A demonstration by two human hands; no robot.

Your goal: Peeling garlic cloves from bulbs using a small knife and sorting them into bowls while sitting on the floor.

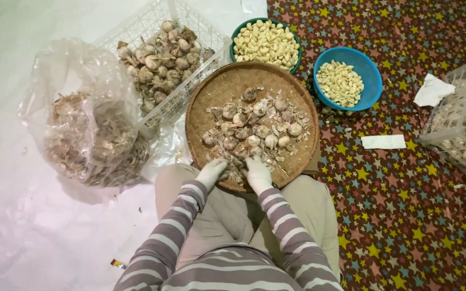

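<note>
Both hands, in pale gloves, meet at the near rim of a round woven tray point(200, 110). Left hand point(212, 173) is curled with fingers closed around a small piece of garlic point(232, 163) at the tray's edge; right hand point(258, 173) is likewise closed beside it, but what it grips cannot be told. Striped sleeves lead back to the person, seated on the floor with the tray resting against the knees.

Tray: shallow, circular, tan basketwork, carrying whole garlic bulbs point(260, 129) mixed with loose papery skins.

Containers behind it: a green bowl point(237, 33) heaped with peeled cloves, smooth and cream-coloured; a blue bowl point(370, 75), just beside it, partly filled with the same. To the left, a white plastic lattice crate point(190, 99), tilted, holds unpeeled bulbs with dry roots. A clear plastic bag point(63, 75), crumpled and open, holds brownish discarded skins. At the right edge, a second lattice crate point(449, 116) holds more bulbs.

Ground: white plastic sheet point(22, 237) on the left; dark mat point(405, 205) printed with coloured stars on the right, with two scraps of white paper point(432, 90) lying on it.
</note>
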